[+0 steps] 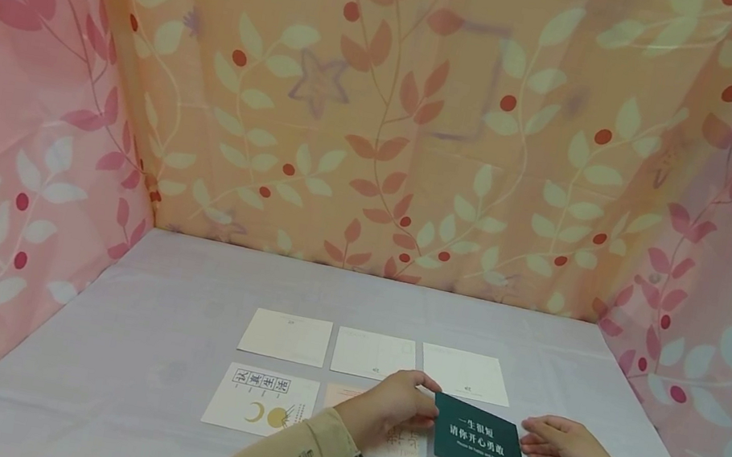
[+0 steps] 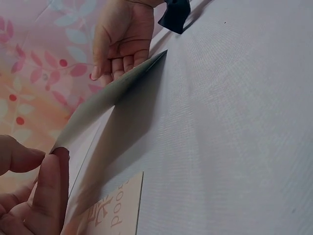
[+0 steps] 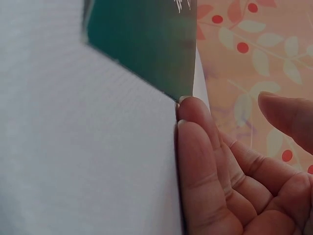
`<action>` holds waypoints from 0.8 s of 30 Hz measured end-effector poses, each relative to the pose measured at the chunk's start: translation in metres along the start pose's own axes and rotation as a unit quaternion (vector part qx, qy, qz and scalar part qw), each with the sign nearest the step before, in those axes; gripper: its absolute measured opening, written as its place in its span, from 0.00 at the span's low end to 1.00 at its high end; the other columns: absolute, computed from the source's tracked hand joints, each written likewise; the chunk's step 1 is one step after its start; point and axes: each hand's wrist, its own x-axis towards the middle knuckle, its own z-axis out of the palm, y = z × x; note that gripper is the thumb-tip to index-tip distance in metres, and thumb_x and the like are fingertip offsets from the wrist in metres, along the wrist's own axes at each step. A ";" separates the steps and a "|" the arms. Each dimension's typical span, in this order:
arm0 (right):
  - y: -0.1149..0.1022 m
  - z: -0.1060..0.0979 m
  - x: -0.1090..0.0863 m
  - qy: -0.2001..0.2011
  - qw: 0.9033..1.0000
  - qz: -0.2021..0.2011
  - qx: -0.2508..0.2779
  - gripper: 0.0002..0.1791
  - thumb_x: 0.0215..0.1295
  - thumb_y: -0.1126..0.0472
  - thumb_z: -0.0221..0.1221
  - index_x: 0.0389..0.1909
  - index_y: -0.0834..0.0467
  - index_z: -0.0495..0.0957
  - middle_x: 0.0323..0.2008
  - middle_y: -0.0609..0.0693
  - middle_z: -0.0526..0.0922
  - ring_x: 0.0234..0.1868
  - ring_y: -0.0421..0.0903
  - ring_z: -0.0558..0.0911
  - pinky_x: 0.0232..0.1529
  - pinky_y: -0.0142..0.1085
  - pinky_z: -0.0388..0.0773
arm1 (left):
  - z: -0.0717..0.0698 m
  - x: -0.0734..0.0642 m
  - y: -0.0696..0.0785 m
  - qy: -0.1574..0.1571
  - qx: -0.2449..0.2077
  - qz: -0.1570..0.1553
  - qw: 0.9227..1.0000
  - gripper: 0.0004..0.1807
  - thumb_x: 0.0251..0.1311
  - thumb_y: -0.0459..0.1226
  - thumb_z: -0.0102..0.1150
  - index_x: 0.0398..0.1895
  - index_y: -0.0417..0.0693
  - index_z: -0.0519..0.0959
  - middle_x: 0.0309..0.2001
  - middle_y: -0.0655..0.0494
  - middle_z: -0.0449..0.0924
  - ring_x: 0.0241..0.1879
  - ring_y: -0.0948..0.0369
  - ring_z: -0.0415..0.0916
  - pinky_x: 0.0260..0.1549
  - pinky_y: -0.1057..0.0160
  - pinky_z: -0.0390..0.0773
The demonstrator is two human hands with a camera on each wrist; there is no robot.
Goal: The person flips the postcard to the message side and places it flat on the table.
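A dark green card (image 1: 482, 443) with white lettering is tilted over the right part of the table, its left side raised. My left hand (image 1: 395, 407) pinches its upper left corner between thumb and fingers, as the left wrist view also shows. On the other side, my right hand (image 1: 572, 453) has its fingers extended, palm facing the card, thumb apart. In the right wrist view its fingertips (image 3: 195, 110) are right at a corner of the green card. Partly hidden under the left hand and sleeve lies a peach card (image 1: 404, 446) with printed characters.
Behind, a row holds three pale cards: left (image 1: 285, 341), middle (image 1: 369, 352) and right (image 1: 466, 370). A white card (image 1: 232, 405) with a moon and sun print lies front left. The white-covered table (image 1: 117, 348) is bounded by a patterned curtain (image 1: 374, 181) at the back and sides.
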 end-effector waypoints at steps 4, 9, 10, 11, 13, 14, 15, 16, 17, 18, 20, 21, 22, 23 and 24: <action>0.000 0.000 0.001 0.007 1.000 0.002 -0.006 0.22 0.67 0.56 0.50 0.49 0.72 0.72 0.32 0.55 0.82 0.34 0.49 0.82 0.39 0.38 0.80 | 0.002 0.000 0.000 0.006 0.012 -0.001 1.000 0.12 0.49 0.27 0.61 0.36 0.50 0.77 0.30 0.52 0.78 0.25 0.58 0.76 0.29 0.64 0.79; 0.000 0.001 0.000 0.010 1.000 0.002 -0.011 0.22 0.67 0.55 0.51 0.49 0.72 0.72 0.32 0.55 0.82 0.34 0.49 0.82 0.38 0.38 0.80 | 0.003 0.000 -0.001 0.011 0.021 0.000 1.000 0.11 0.49 0.28 0.61 0.35 0.51 0.77 0.29 0.53 0.79 0.25 0.59 0.76 0.28 0.64 0.79; 0.000 0.001 0.000 0.010 1.000 0.002 -0.011 0.22 0.67 0.55 0.51 0.49 0.72 0.72 0.32 0.55 0.82 0.34 0.49 0.82 0.38 0.38 0.80 | 0.003 0.000 -0.001 0.012 0.020 0.000 1.000 0.11 0.49 0.28 0.61 0.35 0.51 0.77 0.29 0.53 0.79 0.24 0.59 0.76 0.28 0.64 0.79; 0.000 0.001 0.000 0.008 1.000 0.001 -0.011 0.22 0.67 0.55 0.51 0.49 0.72 0.72 0.32 0.55 0.82 0.34 0.48 0.82 0.38 0.38 0.80 | 0.003 -0.001 0.000 0.012 0.020 0.001 1.000 0.11 0.50 0.28 0.61 0.35 0.51 0.77 0.29 0.53 0.79 0.24 0.59 0.76 0.28 0.64 0.79; -0.001 0.001 0.000 0.005 1.000 0.001 -0.010 0.22 0.67 0.55 0.51 0.49 0.71 0.72 0.32 0.55 0.82 0.34 0.48 0.82 0.38 0.38 0.80 | 0.003 -0.001 0.000 0.011 0.017 0.003 1.000 0.11 0.50 0.27 0.61 0.35 0.50 0.77 0.29 0.52 0.79 0.24 0.59 0.76 0.27 0.65 0.79; -0.001 0.001 0.000 0.003 1.000 0.001 -0.010 0.21 0.67 0.55 0.50 0.49 0.71 0.72 0.31 0.55 0.82 0.33 0.48 0.81 0.38 0.37 0.80 | 0.003 -0.001 0.000 0.010 0.016 0.004 1.000 0.11 0.50 0.27 0.61 0.35 0.50 0.77 0.29 0.52 0.79 0.24 0.59 0.76 0.27 0.65 0.79; -0.001 0.001 0.000 0.000 1.000 0.000 -0.010 0.21 0.67 0.55 0.50 0.49 0.71 0.72 0.31 0.55 0.82 0.33 0.48 0.81 0.38 0.37 0.80 | 0.002 -0.001 0.000 0.010 0.016 0.005 1.000 0.11 0.50 0.27 0.61 0.35 0.50 0.77 0.29 0.52 0.79 0.23 0.59 0.76 0.27 0.65 0.79; -0.001 0.001 0.000 -0.002 1.000 0.000 -0.009 0.21 0.67 0.55 0.50 0.48 0.71 0.72 0.31 0.55 0.81 0.33 0.48 0.81 0.38 0.37 0.80 | 0.002 -0.001 0.000 0.009 0.017 0.005 1.000 0.11 0.50 0.27 0.60 0.35 0.50 0.77 0.29 0.52 0.79 0.23 0.59 0.76 0.26 0.65 0.79; -0.001 0.001 0.000 -0.005 1.000 0.000 -0.008 0.21 0.67 0.56 0.50 0.48 0.70 0.72 0.31 0.54 0.81 0.33 0.47 0.81 0.38 0.37 0.80 | 0.002 0.000 0.000 0.009 0.018 0.004 1.000 0.11 0.50 0.27 0.60 0.36 0.51 0.77 0.29 0.53 0.79 0.23 0.59 0.76 0.26 0.65 0.79; -0.001 0.001 0.001 -0.006 1.000 0.000 -0.007 0.20 0.67 0.56 0.50 0.48 0.70 0.73 0.31 0.54 0.81 0.33 0.47 0.81 0.38 0.37 0.80 | 0.001 0.000 0.000 0.009 0.019 0.004 1.000 0.12 0.50 0.27 0.60 0.36 0.51 0.77 0.29 0.53 0.79 0.23 0.59 0.76 0.26 0.65 0.79; -0.001 0.001 0.001 -0.009 1.000 -0.001 -0.007 0.20 0.67 0.56 0.50 0.47 0.70 0.73 0.31 0.54 0.81 0.33 0.47 0.81 0.37 0.37 0.80 | 0.000 0.000 0.000 0.009 0.021 0.002 1.000 0.12 0.50 0.28 0.60 0.36 0.52 0.77 0.29 0.53 0.79 0.23 0.59 0.76 0.26 0.65 0.78; -0.001 0.001 0.001 -0.010 1.000 -0.001 -0.006 0.20 0.67 0.55 0.50 0.47 0.70 0.73 0.30 0.54 0.81 0.33 0.47 0.81 0.37 0.37 0.80 | 0.000 0.000 0.000 0.009 0.021 0.002 1.000 0.12 0.50 0.28 0.60 0.36 0.52 0.76 0.29 0.52 0.79 0.23 0.59 0.76 0.26 0.65 0.78; -0.001 0.001 0.002 -0.011 1.000 -0.001 -0.005 0.20 0.67 0.55 0.50 0.46 0.69 0.73 0.30 0.54 0.81 0.33 0.47 0.81 0.37 0.37 0.80 | 0.000 0.000 0.000 0.008 0.021 0.002 1.000 0.12 0.50 0.28 0.60 0.37 0.52 0.76 0.29 0.52 0.79 0.23 0.59 0.76 0.26 0.65 0.78; -0.001 0.001 0.002 -0.012 1.000 -0.001 -0.005 0.19 0.67 0.55 0.50 0.46 0.69 0.73 0.30 0.54 0.81 0.33 0.47 0.80 0.37 0.37 0.80 | -0.001 0.001 0.000 0.008 0.022 0.002 1.000 0.12 0.51 0.28 0.60 0.37 0.52 0.76 0.29 0.52 0.79 0.23 0.59 0.76 0.26 0.65 0.78; -0.001 0.001 0.002 -0.013 1.000 -0.001 -0.005 0.19 0.67 0.55 0.50 0.46 0.69 0.74 0.30 0.54 0.81 0.32 0.47 0.80 0.37 0.37 0.80 | -0.001 0.001 0.000 0.007 0.022 0.002 1.000 0.12 0.51 0.28 0.60 0.37 0.52 0.76 0.29 0.52 0.79 0.23 0.59 0.76 0.25 0.65 0.78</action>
